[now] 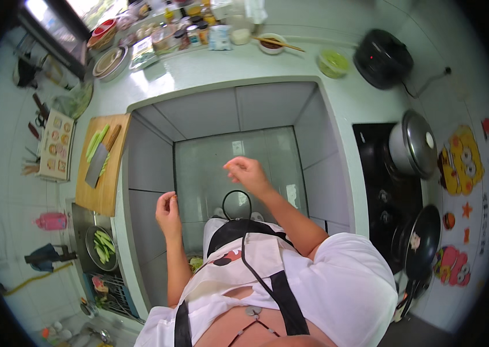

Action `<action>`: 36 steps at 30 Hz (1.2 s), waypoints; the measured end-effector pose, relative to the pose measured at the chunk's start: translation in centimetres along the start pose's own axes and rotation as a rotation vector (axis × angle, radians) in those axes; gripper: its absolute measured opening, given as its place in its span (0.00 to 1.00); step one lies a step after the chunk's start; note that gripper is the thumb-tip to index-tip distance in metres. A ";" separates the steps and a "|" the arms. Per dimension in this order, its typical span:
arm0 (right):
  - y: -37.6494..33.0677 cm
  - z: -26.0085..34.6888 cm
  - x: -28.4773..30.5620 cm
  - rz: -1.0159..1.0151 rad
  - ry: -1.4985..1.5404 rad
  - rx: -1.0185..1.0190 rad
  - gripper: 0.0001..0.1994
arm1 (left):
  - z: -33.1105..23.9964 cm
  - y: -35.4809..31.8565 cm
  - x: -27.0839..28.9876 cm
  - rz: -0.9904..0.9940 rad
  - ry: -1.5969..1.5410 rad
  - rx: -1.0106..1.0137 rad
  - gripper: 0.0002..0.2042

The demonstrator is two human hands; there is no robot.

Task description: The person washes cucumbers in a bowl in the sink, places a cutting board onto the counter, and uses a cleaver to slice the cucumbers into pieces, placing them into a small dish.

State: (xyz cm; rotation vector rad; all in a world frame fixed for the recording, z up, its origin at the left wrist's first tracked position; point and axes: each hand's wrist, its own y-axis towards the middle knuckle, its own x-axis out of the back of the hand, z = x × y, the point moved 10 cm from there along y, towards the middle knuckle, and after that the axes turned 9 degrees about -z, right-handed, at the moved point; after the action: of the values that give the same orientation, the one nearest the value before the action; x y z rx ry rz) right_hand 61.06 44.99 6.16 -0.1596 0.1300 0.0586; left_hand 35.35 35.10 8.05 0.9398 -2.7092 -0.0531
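Left grip and right grip hang curled in mid-air, pinching something or nothing, I can't tell, while the cleaver lies on the cutting board leftward, probably heavy, stiff, best taken by its wooden handle.

Left hand, right hand above floor

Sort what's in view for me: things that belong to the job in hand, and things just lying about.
Likely part of the vegetable cutting:
- cleaver
- wooden cutting board
- green vegetable strips on it
- cut green pieces by the sink

Seemingly just lying about:
- black rice cooker
- stacked bowls
- red basket
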 end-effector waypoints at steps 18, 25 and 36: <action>-36.1 -11.5 25.5 -1.000 0.319 -0.273 0.11 | -6.3 -24.7 -17.4 1.069 0.148 -0.409 0.06; -49.4 -21.5 30.2 -1.348 0.870 -0.174 0.10 | -5.5 -34.6 -20.2 1.280 0.181 -0.511 0.06; -62.6 -34.8 34.6 -1.531 1.479 0.010 0.09 | -2.1 -53.7 -22.5 1.462 0.318 -0.480 0.08</action>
State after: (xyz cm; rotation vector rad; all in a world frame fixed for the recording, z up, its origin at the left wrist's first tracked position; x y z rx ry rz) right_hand 95.30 -20.71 -22.89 -0.2292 1.4406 -1.6232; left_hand 85.18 6.68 -2.04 -1.0895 -2.2466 -0.2086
